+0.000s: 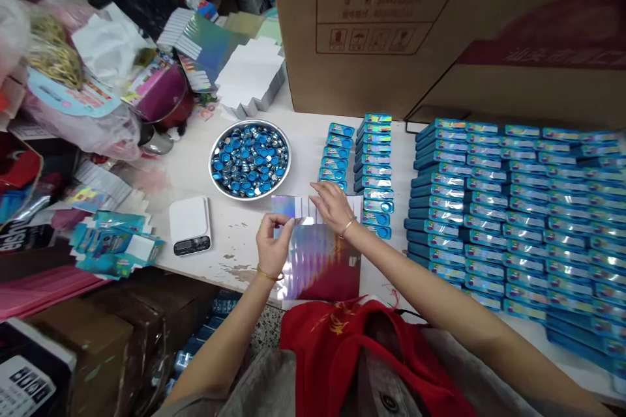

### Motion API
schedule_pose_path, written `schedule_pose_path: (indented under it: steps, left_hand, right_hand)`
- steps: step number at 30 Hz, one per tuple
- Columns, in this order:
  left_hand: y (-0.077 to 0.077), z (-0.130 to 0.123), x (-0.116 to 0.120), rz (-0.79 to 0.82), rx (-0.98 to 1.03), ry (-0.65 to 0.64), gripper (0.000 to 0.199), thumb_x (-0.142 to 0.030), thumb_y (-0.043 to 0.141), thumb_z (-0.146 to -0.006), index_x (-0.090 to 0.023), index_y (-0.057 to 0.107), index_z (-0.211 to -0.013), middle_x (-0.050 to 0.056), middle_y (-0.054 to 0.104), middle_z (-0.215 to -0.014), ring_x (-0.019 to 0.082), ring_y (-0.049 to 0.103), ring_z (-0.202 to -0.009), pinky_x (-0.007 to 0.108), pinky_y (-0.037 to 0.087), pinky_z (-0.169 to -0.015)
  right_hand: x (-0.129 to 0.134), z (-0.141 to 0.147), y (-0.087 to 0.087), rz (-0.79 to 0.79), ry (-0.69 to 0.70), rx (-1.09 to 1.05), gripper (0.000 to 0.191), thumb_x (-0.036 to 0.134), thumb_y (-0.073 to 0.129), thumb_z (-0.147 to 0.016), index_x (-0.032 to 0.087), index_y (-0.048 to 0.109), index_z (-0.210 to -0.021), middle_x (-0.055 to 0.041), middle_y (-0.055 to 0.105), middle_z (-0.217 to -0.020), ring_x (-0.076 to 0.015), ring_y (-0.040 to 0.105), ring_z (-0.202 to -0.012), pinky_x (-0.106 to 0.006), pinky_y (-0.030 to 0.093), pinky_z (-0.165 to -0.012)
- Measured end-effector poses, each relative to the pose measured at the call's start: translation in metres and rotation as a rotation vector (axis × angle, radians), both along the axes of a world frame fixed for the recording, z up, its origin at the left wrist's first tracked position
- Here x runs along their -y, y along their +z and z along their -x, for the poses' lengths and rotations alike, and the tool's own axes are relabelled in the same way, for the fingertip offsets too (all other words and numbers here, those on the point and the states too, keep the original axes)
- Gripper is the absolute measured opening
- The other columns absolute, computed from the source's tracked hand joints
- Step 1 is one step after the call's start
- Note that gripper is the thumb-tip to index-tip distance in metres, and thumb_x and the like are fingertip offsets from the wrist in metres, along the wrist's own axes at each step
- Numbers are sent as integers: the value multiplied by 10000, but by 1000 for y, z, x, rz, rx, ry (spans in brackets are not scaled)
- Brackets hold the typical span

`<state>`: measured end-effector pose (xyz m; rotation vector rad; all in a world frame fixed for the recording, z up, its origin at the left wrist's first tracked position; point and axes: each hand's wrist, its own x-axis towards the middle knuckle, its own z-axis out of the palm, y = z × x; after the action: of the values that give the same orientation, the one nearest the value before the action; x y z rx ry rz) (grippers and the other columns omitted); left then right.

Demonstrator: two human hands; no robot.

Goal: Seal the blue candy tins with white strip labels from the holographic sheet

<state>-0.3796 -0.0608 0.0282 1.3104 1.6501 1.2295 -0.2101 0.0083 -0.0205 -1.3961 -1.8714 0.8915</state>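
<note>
My left hand point(274, 244) is closed, thumb and index finger pinching the end of a small shiny sticker strip point(306, 221). That strip points toward my right hand point(335, 205), whose fingers are stretched out and slightly apart, with nothing visible in them. Both hands are above a holographic sheet point(317, 267) lying at the table's front edge. Just past my right fingertips runs a column of small blue tins point(335, 152), partly covered by that hand. A second column of blue tins point(373, 159) stands to its right.
A metal bowl point(214, 176) holds many blue-and-silver round caps. Left of it sit a white scale point(189, 218) and flattened blue boxes point(115, 244). Stacked blue tins point(484, 208) fill the right side. A large cardboard box point(362, 78) stands behind; white card stacks point(252, 75) lie at back left.
</note>
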Motion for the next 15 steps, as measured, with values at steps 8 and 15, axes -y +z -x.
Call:
schedule_pose_path:
  steps: [8, 15]
  left_hand:
    - [-6, -60, -20, 246, 547, 144, 280, -310, 758, -666, -182, 519, -735, -34, 574, -651, 95, 556, -641, 221, 442, -672]
    - [-41, -126, -31, 299, 332, -73, 199, -337, 667, -738, -181, 549, -701, -25, 561, -653, 111, 533, -645, 249, 431, -668]
  right_hand:
    - [56, -25, 11, 543, -259, -618, 470, 624, 603, -751, 207, 623, -967, -39, 643, -883, -201, 588, -866, -353, 453, -833]
    - [62, -93, 3, 478, -504, -554, 375, 576, 573, -761, 209, 525, -699, 17, 518, -623, -135, 469, -610, -275, 407, -632]
